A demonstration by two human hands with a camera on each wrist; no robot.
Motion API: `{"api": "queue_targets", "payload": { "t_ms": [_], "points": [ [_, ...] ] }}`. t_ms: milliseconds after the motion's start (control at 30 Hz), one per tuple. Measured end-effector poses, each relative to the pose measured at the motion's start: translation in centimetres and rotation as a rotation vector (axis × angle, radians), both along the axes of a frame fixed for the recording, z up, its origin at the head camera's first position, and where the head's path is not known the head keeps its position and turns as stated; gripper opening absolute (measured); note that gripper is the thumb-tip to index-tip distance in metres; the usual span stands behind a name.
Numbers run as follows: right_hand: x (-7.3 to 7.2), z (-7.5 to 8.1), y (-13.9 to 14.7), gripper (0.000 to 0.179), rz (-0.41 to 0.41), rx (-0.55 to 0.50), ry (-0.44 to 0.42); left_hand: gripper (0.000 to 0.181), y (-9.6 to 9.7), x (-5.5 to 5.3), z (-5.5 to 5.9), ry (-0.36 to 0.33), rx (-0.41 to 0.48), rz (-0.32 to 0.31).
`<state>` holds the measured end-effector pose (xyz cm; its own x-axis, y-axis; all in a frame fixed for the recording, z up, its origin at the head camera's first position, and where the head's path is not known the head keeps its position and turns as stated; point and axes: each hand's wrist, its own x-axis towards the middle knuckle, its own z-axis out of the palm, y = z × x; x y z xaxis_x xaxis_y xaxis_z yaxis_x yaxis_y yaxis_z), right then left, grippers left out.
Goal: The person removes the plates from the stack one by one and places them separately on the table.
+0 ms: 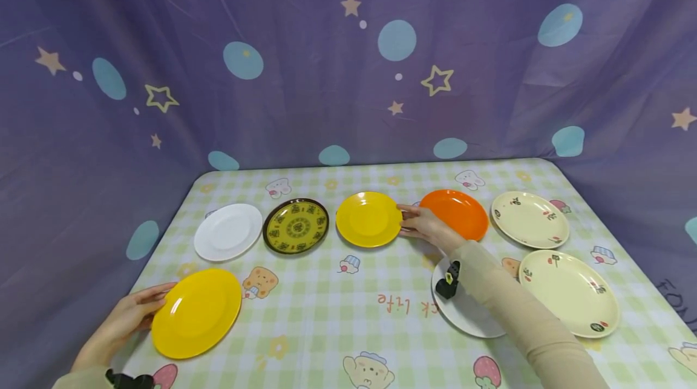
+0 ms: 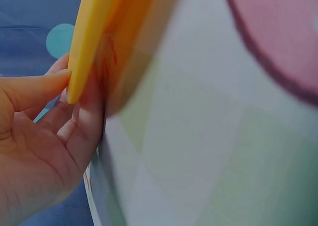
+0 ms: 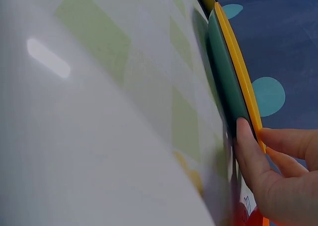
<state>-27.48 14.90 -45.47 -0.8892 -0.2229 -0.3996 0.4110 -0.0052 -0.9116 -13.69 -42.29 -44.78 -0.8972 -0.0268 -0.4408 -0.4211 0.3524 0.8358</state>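
Note:
At the near left, my left hand [image 1: 127,319] grips the rim of a yellow plate [image 1: 197,314]. The left wrist view shows its thumb on one face of the rim and fingers behind, the plate tilted off the cloth. At the back centre, my right hand [image 1: 430,227] pinches the right edge of another yellow plate [image 1: 369,219]. In the right wrist view a dark green plate-like shape [image 3: 226,69] lies against the underside of that yellow rim [image 3: 241,72], and the fingers hold both edges. An orange plate [image 1: 457,210] lies just behind the right hand.
A white plate [image 1: 229,232] and a brown-rimmed patterned plate [image 1: 296,227] lie at the back left. Under the right forearm is another white plate [image 1: 471,316], partly hidden. Two cream plates, one farther [image 1: 529,219] and one nearer [image 1: 569,292], sit at the right. A checked cloth [image 1: 316,316] covers the table.

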Motion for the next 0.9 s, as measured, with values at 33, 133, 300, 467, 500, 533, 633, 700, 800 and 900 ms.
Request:
{"api": "queue_targets", "payload": {
  "t_ms": [33, 133, 300, 467, 500, 533, 633, 700, 800, 900],
  "points": [
    [0.00, -0.02, 0.00, 0.055, 0.002, 0.003, 0.001, 0.026, 0.04, -0.03, 0.00, -0.005, -0.009, 0.006],
    [0.03, -0.06, -0.03, 0.055, 0.004, 0.010, 0.002, 0.029, 0.19, -0.15, 0.07, -0.022, -0.047, 0.027],
    [0.17, -0.10, 0.00, 0.055, 0.026, 0.002, 0.026, 0.043, 0.42, -0.50, 0.18, -0.053, -0.110, 0.055],
    [0.17, -0.20, 0.09, 0.055, 0.042, -0.032, 0.044, 0.044, 0.37, -0.55, 0.18, -0.050, -0.118, 0.045],
    [0.17, -0.18, 0.11, 0.055, 0.041, -0.031, 0.040, 0.044, 0.34, -0.51, 0.17, -0.046, -0.116, 0.041],
    [0.18, -0.16, 0.11, 0.055, 0.039, -0.028, 0.036, 0.042, 0.30, -0.48, 0.16, -0.040, -0.113, 0.039],
    [0.13, -0.12, 0.06, 0.056, 0.026, -0.011, 0.025, 0.039, 0.18, -0.38, 0.13, -0.024, -0.104, 0.030],
    [0.11, -0.06, 0.01, 0.056, 0.014, -0.002, 0.014, 0.039, 0.12, -0.34, 0.12, -0.015, -0.111, 0.027],
    [0.05, -0.02, -0.06, 0.055, -0.002, 0.005, 0.005, 0.040, 0.12, -0.45, 0.12, -0.015, -0.142, 0.028],
    [0.04, -0.04, -0.10, 0.055, -0.008, 0.003, 0.001, 0.044, 0.22, -0.58, 0.20, -0.023, -0.186, 0.041]
  ]
}}
